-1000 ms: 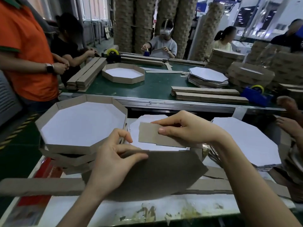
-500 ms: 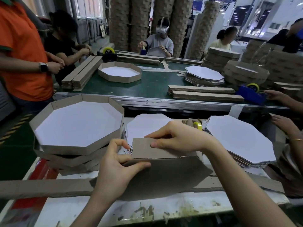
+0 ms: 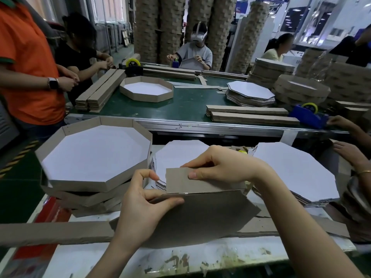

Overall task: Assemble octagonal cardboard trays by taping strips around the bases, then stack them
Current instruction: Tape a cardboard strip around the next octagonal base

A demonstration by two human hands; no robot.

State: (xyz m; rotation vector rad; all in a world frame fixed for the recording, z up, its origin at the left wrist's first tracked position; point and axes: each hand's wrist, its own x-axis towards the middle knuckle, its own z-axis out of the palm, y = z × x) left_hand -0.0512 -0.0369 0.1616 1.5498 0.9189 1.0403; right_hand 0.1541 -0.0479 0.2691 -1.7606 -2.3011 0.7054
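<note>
The octagonal base (image 3: 200,217) sits brown face up at the centre of the white work table (image 3: 200,259), directly in front of the person. Whether it lies fully flat cannot be told.

The cardboard strip (image 3: 204,182) stands upright along the far edge of the base and touches it.

Left hand (image 3: 144,201): thumb laid on the top face of the base at its far left edge, fingers curled; the hand pinches that edge.

Right hand (image 3: 222,167): thumb on the near face of the strip, fingers behind it; the hand pinches the strip near its top edge.

The stack of finished trays (image 3: 94,157) stands at the left of the table, white insides up. The centre stack of flat bases (image 3: 180,153) lies just behind the strip; the right stack of flat bases (image 3: 297,173) lies beside it. A loose strip (image 3: 56,231) lies flat along the near left of the table.

Beyond, the green belt (image 3: 180,109) carries a single tray (image 3: 146,91) and a blue tape dispenser (image 3: 309,115)
</note>
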